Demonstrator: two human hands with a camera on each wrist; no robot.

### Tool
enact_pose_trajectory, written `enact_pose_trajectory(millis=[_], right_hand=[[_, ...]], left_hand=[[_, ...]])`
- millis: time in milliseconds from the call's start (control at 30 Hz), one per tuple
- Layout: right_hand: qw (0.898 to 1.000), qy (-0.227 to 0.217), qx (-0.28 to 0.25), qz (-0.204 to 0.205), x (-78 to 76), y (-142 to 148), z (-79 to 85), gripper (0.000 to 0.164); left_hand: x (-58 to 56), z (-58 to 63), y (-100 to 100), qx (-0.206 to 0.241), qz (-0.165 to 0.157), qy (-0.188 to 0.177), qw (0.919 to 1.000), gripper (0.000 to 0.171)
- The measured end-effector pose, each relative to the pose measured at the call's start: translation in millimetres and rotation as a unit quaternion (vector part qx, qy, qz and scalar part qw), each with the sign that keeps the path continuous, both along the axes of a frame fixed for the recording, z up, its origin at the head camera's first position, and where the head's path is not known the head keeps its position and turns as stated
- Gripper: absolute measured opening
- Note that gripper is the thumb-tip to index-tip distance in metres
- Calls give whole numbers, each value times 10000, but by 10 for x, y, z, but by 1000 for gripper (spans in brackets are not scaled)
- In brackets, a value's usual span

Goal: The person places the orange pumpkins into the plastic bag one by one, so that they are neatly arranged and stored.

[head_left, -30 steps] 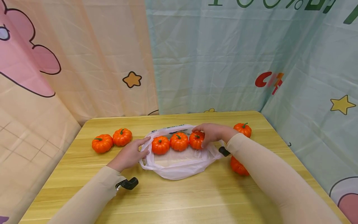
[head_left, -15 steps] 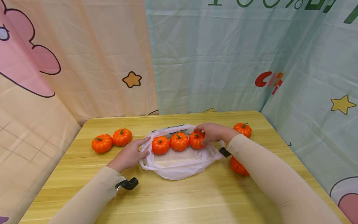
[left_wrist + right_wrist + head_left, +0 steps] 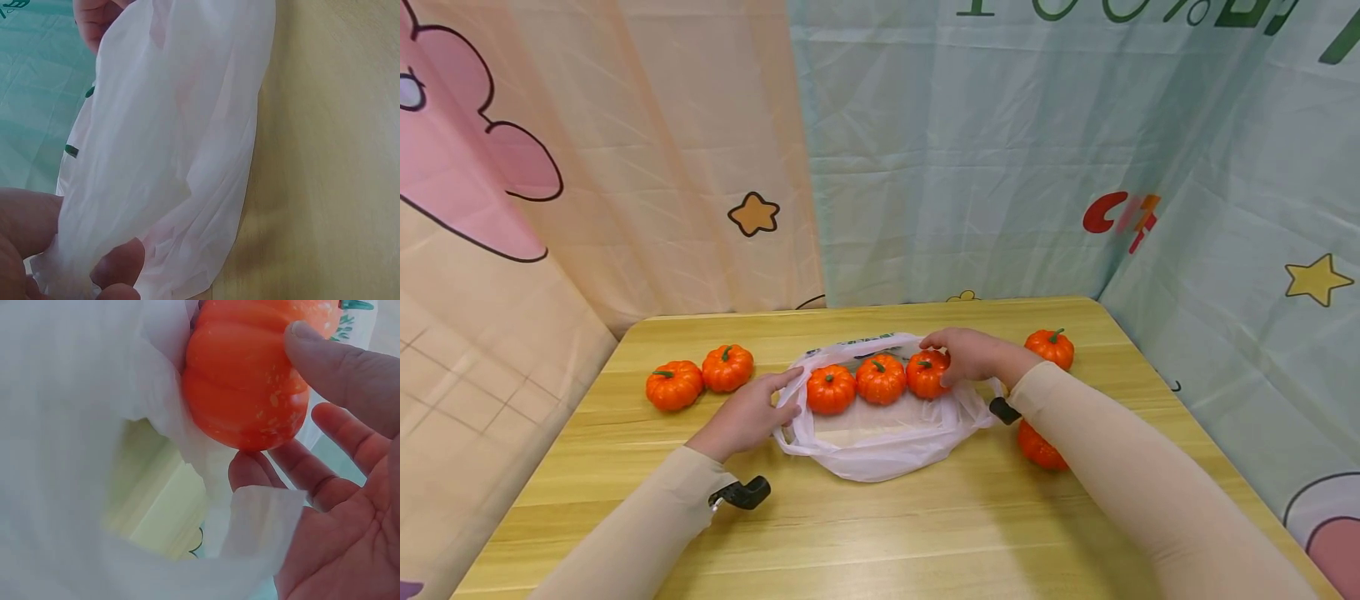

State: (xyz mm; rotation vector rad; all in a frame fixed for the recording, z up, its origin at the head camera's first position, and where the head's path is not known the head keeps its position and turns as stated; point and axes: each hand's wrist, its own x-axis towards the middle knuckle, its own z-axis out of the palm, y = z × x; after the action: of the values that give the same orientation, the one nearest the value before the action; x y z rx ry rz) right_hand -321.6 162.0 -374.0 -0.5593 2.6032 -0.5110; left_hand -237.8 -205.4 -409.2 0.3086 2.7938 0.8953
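Observation:
A white plastic bag (image 3: 880, 461) lies spread open at mid-table. Three small orange pumpkins sit in a row in its mouth: the left pumpkin (image 3: 831, 390), the middle pumpkin (image 3: 881, 380) and the right pumpkin (image 3: 927, 375). My left hand (image 3: 751, 417) pinches the bag's left edge; in the left wrist view, thin plastic (image 3: 125, 150) runs between thumb and fingers. My right hand (image 3: 973, 357) grips the right pumpkin, with the thumb on its upper side and fingertips beneath, as the right wrist view shows on this pumpkin (image 3: 250, 375). A loose bag handle (image 3: 262, 519) overlaps the right palm there.
Left of the bag sit two more pumpkins, an outer one (image 3: 674, 386) and an inner one (image 3: 727, 367). On the right, one pumpkin (image 3: 1051, 348) stands behind my forearm and another (image 3: 1040, 446) is partly hidden by the sleeve. Printed curtains (image 3: 970, 167) enclose the wooden table (image 3: 850, 542).

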Motion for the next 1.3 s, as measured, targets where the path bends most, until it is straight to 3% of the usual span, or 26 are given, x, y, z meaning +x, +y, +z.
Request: enact_pose_trajectory(millis=[267, 467, 667, 800, 1100, 1300], right_hand=[[9993, 20, -354, 139, 41, 94, 134, 68], [9949, -65, -1011, -33, 110, 273, 296, 68], [9900, 234, -1342, -357, 145, 532, 403, 66], [9886, 468, -1340, -504, 169, 703, 459, 67], [9914, 849, -897, -428, 267, 1026, 494, 69], [9929, 817, -792, -357, 356, 1188, 483, 69]], left_hand=[[-1, -2, -3, 31, 14, 1, 10000, 67], [2, -6, -6, 46, 10, 35, 10000, 67], [5, -4, -7, 74, -2, 52, 10000, 67], [8, -1, -10, 104, 20, 35, 9999, 67], [17, 2, -15, 89, 24, -27, 10000, 67], [13, -3, -15, 79, 7, 6, 10000, 67]])
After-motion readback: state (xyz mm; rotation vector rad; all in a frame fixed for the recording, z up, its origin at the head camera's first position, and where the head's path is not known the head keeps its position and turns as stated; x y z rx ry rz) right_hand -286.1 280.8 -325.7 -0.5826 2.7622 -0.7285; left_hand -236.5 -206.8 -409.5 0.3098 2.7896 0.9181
